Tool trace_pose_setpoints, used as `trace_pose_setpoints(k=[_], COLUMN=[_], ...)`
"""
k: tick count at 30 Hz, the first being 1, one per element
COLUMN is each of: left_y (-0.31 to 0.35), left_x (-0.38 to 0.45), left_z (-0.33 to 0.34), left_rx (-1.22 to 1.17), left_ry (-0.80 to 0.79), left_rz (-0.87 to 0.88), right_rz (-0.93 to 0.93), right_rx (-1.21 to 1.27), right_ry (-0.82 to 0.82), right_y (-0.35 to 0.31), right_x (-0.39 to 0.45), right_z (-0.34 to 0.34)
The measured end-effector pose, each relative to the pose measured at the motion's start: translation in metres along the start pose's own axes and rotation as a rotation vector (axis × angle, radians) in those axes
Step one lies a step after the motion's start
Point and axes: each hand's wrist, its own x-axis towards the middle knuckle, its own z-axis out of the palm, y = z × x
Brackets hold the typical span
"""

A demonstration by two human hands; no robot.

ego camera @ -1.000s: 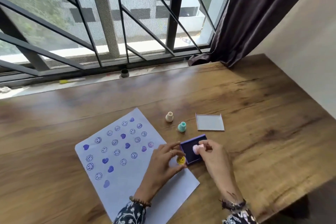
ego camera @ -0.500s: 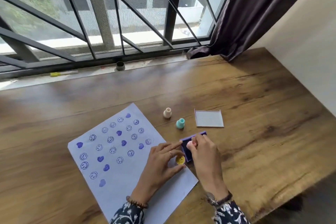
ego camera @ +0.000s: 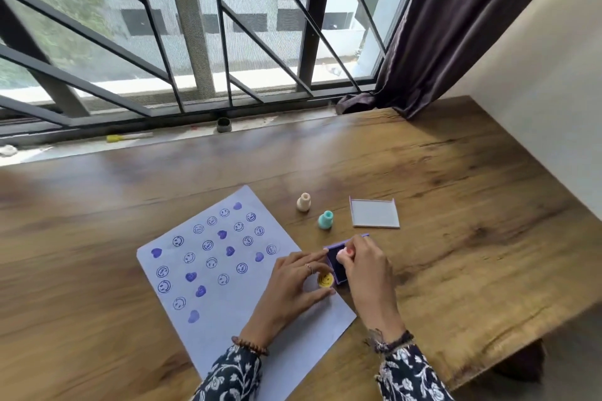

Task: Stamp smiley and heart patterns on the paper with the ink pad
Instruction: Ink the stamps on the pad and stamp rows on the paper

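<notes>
Inking a stamp at the wooden table [ego camera: 456, 205]

Right hand [ego camera: 365, 267] is pinching a small pink stamp [ego camera: 342, 254] onto the purple square ink pad [ego camera: 334, 262]; left hand [ego camera: 293, 283] is gripping a yellow smiley stamp [ego camera: 325, 280] over white paper [ego camera: 221, 296].

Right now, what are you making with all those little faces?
A person is stamping a paper on a wooden table. It already carries rows of purple smileys and hearts. The right hand presses a pink stamp into the purple ink pad. The left hand rests on the paper, its fingers around a yellow smiley stamp. A cream stamp, a teal stamp and the pad's lid sit farther back.
</notes>
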Motion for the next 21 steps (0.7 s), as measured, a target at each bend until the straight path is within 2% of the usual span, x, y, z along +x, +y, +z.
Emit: trace_pose_setpoints(k=[4,7,9,11,13,15,17,21], left_y=[0.006,0.001,-0.005,-0.011,-0.018,-0.026,-0.034,-0.041], left_x=[-0.022,-0.051,-0.075,-0.099,-0.121,-0.139,-0.152,-0.16], left_z=[-0.019,-0.037,-0.05,-0.062,-0.076,-0.087,-0.094,-0.097], left_rx=[-0.004,0.016,0.017,0.016,0.003,0.03,0.066,0.046], left_ry=[0.084,0.212,0.283,0.358,0.431,0.496,0.54,0.541], left_rz=[0.022,-0.023,-0.073,-0.131,-0.203,-0.262,-0.333,-0.409], right_rz=[0.058,0.162,0.318,0.46,0.553,0.538,0.456,0.197], right_rx=[0.091,0.427,0.811,1.15,1.322,1.334,1.243,0.769], right_ry=[-0.011,-0.034,-0.196,-0.439,-0.602,-0.66,-0.632,-0.445], right_y=[0.001,-0.015,-0.033,-0.048,-0.057,-0.064,-0.07,-0.09], right_x=[-0.003,-0.014,-0.025,-0.036,-0.044,-0.051,-0.058,-0.071], right_z=[-0.005,-0.007,-0.005,0.002,0.011,0.019,0.027,0.042])
